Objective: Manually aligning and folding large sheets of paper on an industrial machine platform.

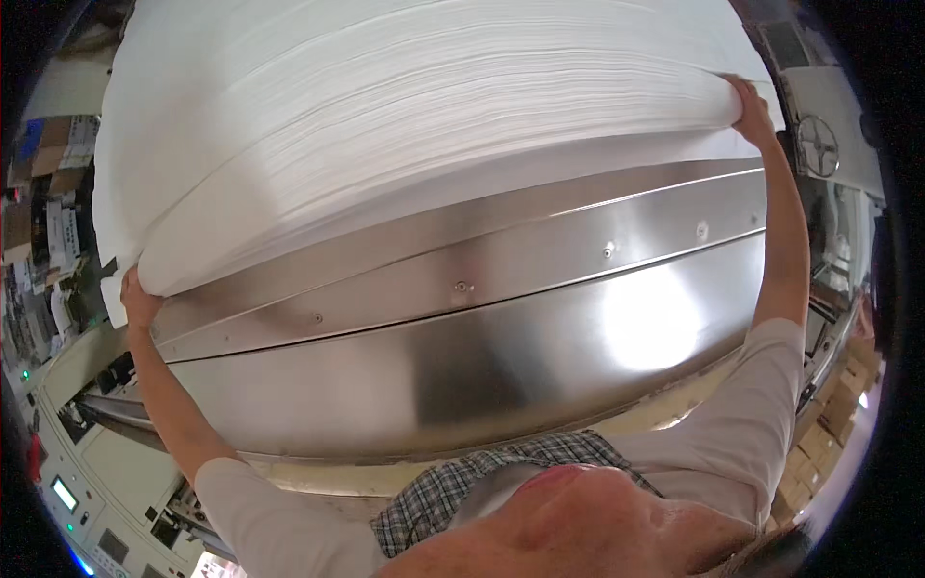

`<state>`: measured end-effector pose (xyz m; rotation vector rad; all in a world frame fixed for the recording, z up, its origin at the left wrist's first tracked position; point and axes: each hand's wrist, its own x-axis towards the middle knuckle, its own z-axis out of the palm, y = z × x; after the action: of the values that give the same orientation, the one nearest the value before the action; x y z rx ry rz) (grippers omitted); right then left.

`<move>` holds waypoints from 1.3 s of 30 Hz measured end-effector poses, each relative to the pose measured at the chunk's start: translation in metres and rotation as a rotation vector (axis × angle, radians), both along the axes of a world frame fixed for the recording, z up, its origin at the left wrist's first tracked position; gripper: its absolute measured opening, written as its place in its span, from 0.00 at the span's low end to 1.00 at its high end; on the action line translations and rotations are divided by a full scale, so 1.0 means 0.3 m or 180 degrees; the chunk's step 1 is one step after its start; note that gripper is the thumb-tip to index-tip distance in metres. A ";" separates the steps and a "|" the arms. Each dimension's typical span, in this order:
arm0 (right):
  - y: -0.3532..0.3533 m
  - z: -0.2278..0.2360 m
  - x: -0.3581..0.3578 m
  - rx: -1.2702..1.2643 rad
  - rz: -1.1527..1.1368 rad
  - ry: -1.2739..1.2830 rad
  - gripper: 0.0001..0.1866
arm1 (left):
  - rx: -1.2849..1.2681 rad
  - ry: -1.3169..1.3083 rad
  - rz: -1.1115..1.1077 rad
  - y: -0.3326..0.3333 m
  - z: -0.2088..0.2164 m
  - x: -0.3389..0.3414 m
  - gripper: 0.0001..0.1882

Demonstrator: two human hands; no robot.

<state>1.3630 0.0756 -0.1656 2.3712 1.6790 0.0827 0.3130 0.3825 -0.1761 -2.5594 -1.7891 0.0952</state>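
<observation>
A wide white fabric sheet (462, 106) fills the upper part of the head view, with many fine creases running from side to side. Its near edge forms a thick rounded fold above a steel panel. At the left end of this fold, my left hand (142, 301) is closed on the fabric's edge. Farther away, my right hand (754, 114) grips the right end, fingers curled over the fold and partly hidden. Both arms are stretched wide apart. Under the fold runs the shiny steel panel (520, 347), with several screws along its upper strip.
A machine housing with a small lit screen (65, 493) stands at the lower left. On the right is a spoked handwheel (818, 146). Cardboard boxes (824, 433) are stacked at the lower right, and more boxes (63, 144) sit at the far left.
</observation>
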 end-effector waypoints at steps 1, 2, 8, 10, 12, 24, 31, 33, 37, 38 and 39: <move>-0.014 -0.017 0.011 0.0169 0.0082 0.0016 0.37 | -0.0002 0.0024 0.0024 -0.006 -0.007 -0.010 0.38; -0.009 -0.024 -0.004 0.0180 0.0109 0.0038 0.37 | 0.0222 0.0129 -0.0099 -0.007 -0.002 -0.008 0.38; -0.045 0.052 -0.021 0.0902 0.0230 -0.0766 0.29 | 0.1081 0.0325 -0.0080 -0.029 0.089 0.075 0.31; -0.031 0.065 -0.020 0.1129 0.0209 -0.0660 0.28 | 0.1302 0.0443 0.0046 -0.030 0.120 0.061 0.28; -0.094 0.053 0.103 0.1273 0.0279 -0.0629 0.28 | 0.1337 0.0144 -0.0378 0.013 0.126 0.054 0.25; -0.211 -0.264 0.322 0.1309 0.0398 -0.0314 0.30 | 0.1182 0.0036 -0.0050 -0.075 0.111 0.227 0.25; -0.210 -0.235 0.251 0.0885 0.0180 -0.0222 0.27 | 0.0869 0.0309 0.0355 -0.152 0.115 0.312 0.28; -0.227 -0.180 0.190 0.0873 0.0174 -0.0039 0.26 | 0.0632 0.0332 0.0360 -0.220 0.108 0.253 0.29; -0.160 -0.061 0.076 0.0864 0.0334 0.0040 0.24 | 0.0452 0.0235 0.0708 -0.214 0.155 0.193 0.29; -0.161 -0.055 0.040 0.0717 0.0265 0.0090 0.23 | 0.0457 0.0232 0.0764 -0.261 0.130 0.165 0.29; -0.172 -0.052 0.016 0.0575 0.0187 0.0134 0.22 | 0.0396 0.0166 0.0875 -0.307 0.107 0.141 0.29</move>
<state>1.3676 0.0241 -0.1813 2.4674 1.8325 0.2042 0.3553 0.2904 -0.1439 -2.1959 -2.0451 0.0515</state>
